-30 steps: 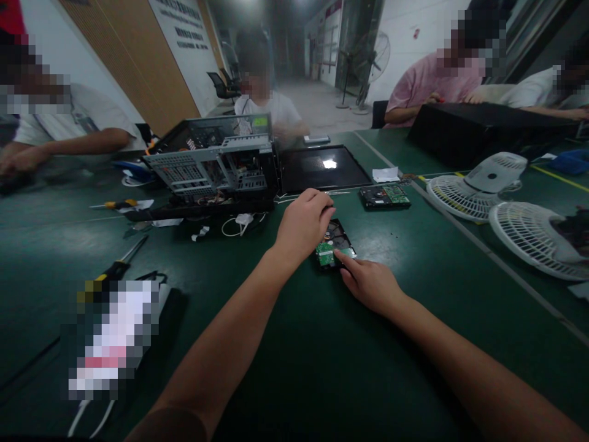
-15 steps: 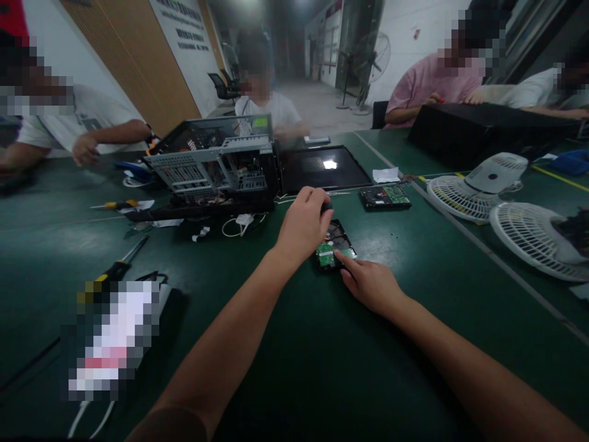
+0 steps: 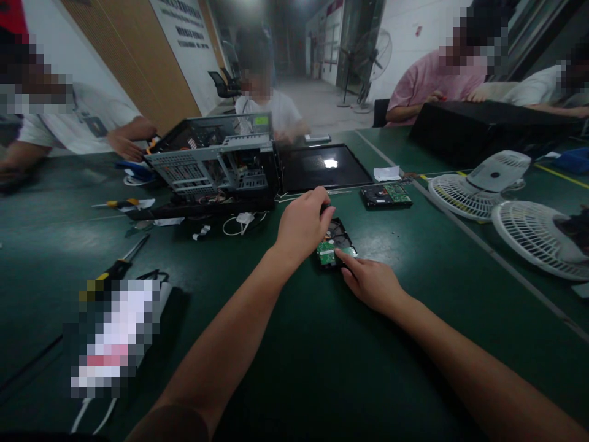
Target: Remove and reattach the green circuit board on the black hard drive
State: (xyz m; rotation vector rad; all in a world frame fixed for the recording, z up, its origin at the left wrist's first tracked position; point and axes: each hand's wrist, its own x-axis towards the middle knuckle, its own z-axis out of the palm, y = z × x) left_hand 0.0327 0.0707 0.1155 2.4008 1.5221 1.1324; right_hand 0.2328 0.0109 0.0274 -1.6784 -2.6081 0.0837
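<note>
A hard drive (image 3: 327,253) lies on the green table in front of me, its green circuit board facing up. Over its far left part, my left hand (image 3: 304,224) is closed around a small dark thing (image 3: 326,207). Most of that thing is hidden by the fingers, so I cannot make out its kind. From the right, my right hand (image 3: 372,282) holds the drive at its near edge. Its index fingertip rests on the board, and the thumb is by the drive's near right corner.
A second hard drive (image 3: 386,196) lies farther right. An opened computer case (image 3: 211,169) and a black panel (image 3: 322,172) stand beyond. White fan parts (image 3: 473,184) are at right. A screwdriver (image 3: 122,264) and a blurred white object (image 3: 122,331) lie left. Several people sit around the table.
Both my hands keep nearly the same place at the hard drive. At the left, another person's hand has moved right, toward the computer case.
</note>
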